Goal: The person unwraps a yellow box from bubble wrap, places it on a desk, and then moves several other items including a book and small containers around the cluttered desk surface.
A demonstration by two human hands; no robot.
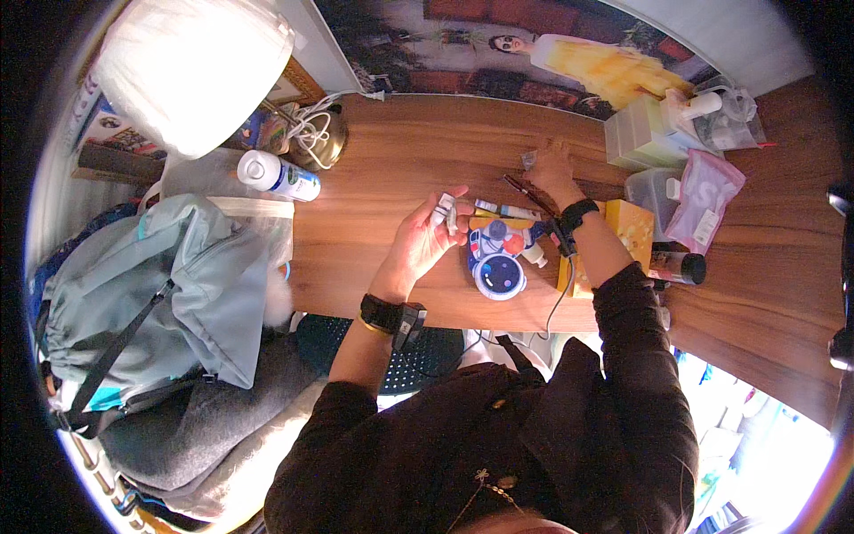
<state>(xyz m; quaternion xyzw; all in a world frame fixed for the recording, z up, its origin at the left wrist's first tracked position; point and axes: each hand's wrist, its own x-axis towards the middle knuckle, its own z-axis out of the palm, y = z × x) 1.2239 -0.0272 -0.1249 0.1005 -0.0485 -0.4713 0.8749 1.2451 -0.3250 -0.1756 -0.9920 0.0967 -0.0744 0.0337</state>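
Note:
My left hand (pixel 427 233) is palm up above the wooden desk (pixel 400 147), its fingers around a small white tube (pixel 442 209) and another small pale item beside it. Further away and to the right, my right hand (pixel 550 167) reaches over the desk, with a small clear item (pixel 528 159) at its fingertips; whether it is gripped does not show. Between the hands lie a dark pen-like stick (pixel 524 190), pale tubes (pixel 510 211) and a blue and white astronaut-shaped item (pixel 499 267). A yellow box (pixel 628 233) lies beside my right forearm.
On the left are a lit lamp (pixel 200 67), a white spray can (pixel 283 177) and a grey backpack (pixel 220 280). A pale drawer box (pixel 637 133), pink pouch (pixel 706 200) and dark jar (pixel 679 267) are on the right. A grey cable (pixel 570 294) hangs over the front edge.

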